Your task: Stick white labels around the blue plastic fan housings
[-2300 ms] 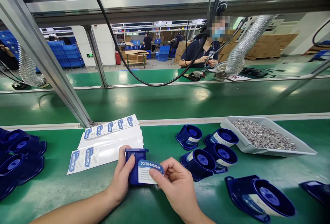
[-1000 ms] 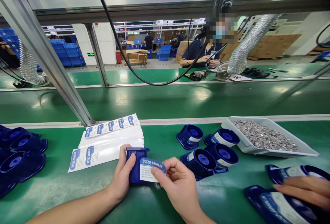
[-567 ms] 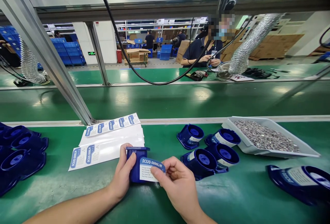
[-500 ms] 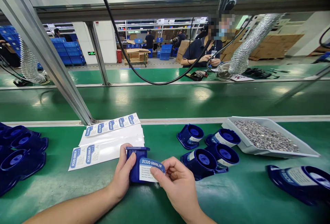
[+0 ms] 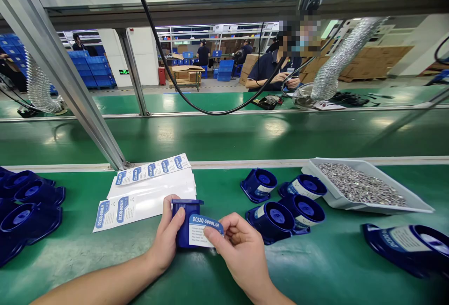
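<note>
My left hand (image 5: 169, 235) is closed around a dark blue plastic housing (image 5: 187, 209), thumb on its near face. Between the thumb and fingers of my right hand (image 5: 243, 249) is a blue and white label (image 5: 200, 234) printed "DC52Q-5000L/H". The label's left part lies against the housing's face, while its right end is pinched; I cannot tell how much of it is stuck down. Label sheets (image 5: 147, 206) lie on the green bench just beyond my left hand. To the right of my right hand stand several labelled blue housings (image 5: 275, 221).
More blue housings (image 5: 26, 216) are grouped at the left. A grey tray (image 5: 358, 206) of small metal pieces sits at the right, with another labelled housing (image 5: 407, 244) nearer me. A metal post (image 5: 80, 76) slants down at left. Across the bench, a person (image 5: 270, 71) handles something small.
</note>
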A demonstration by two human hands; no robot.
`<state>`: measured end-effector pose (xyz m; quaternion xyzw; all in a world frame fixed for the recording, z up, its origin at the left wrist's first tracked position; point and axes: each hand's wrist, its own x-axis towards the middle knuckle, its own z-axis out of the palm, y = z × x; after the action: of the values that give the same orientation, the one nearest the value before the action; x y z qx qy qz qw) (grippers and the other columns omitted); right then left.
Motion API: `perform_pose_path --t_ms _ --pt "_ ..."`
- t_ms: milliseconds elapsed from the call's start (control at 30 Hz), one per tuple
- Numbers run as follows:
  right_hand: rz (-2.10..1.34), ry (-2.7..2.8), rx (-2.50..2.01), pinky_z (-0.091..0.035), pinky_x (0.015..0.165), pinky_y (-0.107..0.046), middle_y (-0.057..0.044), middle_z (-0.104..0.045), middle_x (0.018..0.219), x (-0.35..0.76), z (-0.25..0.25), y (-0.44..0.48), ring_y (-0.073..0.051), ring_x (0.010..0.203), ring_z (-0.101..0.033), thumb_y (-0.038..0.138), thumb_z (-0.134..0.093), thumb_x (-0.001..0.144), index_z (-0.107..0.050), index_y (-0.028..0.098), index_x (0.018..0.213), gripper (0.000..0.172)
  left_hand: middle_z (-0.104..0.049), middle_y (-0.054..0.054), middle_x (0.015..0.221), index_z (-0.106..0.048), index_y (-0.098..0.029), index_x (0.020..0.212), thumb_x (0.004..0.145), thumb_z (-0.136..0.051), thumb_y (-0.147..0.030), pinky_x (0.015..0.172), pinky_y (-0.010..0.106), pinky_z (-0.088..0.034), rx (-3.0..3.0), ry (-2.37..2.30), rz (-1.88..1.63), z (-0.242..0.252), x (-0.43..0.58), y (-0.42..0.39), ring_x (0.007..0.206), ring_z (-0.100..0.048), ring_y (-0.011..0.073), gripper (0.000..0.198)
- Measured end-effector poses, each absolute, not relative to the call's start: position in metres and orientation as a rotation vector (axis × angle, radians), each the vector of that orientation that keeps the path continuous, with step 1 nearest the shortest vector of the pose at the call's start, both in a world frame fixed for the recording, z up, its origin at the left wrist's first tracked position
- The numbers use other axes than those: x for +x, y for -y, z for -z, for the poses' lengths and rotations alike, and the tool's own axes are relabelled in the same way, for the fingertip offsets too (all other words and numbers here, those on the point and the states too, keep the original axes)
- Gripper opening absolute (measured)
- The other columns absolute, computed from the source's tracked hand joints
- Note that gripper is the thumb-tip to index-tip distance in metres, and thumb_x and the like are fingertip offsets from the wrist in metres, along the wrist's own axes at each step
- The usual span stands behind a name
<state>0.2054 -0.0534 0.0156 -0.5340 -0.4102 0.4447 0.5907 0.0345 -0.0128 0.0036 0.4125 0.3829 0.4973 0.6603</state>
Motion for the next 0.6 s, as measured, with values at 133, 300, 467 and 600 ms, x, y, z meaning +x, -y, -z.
perform_pose_path --t_ms 133,300,467,600 --pt "-1.038 0.949 -1.233 -0.040 0.047 -0.023 0.001 -0.059 0.059 0.205 -0.010 0.054 -0.011 0.051 -0.049 0.059 -0.092 0.072 -0.058 0.021 0.068 0.050 -0.057 -0.002 0.098 -0.047 -0.027 0.113 0.099 -0.067 -0.057 0.081 0.028 -0.044 0.940 -0.856 -1.125 -0.002 0.034 0.012 0.085 -0.050 0.0163 0.039" --pt "-1.029 0.948 -1.229 -0.041 0.048 -0.024 0.001 -0.060 0.061 0.205 -0.002 0.053 -0.011 0.052 -0.049 0.056 -0.092 0.073 -0.059 0.021 0.071 0.048 -0.058 -0.002 0.097 -0.050 -0.027 0.113 0.097 -0.069 -0.058 0.080 0.028 -0.045 0.934 -0.862 -1.136 -0.001 0.034 0.011 0.085 -0.051 0.0171 0.039" --pt "-1.022 0.958 -1.217 -0.039 0.048 -0.023 0.001 -0.060 0.061 0.205 0.000 0.053 -0.011 0.052 -0.049 0.054 -0.092 0.075 -0.059 0.021 0.071 0.046 -0.058 -0.002 0.096 -0.049 -0.027 0.112 0.096 -0.070 -0.058 0.079 0.028 -0.045 0.925 -0.861 -1.139 0.000 0.034 0.011 0.084 -0.051 0.0166 0.041" --pt "-1.026 0.947 -1.204 -0.041 0.048 -0.023 0.002 -0.059 0.060 0.206 -0.002 0.053 -0.011 0.052 -0.049 0.052 -0.093 0.074 -0.060 0.021 0.070 0.045 -0.057 -0.002 0.097 -0.048 -0.026 0.113 0.098 -0.068 -0.057 0.080 0.028 -0.044 0.935 -0.857 -1.135 0.000 0.034 0.011 0.085 -0.050 0.0157 0.040"
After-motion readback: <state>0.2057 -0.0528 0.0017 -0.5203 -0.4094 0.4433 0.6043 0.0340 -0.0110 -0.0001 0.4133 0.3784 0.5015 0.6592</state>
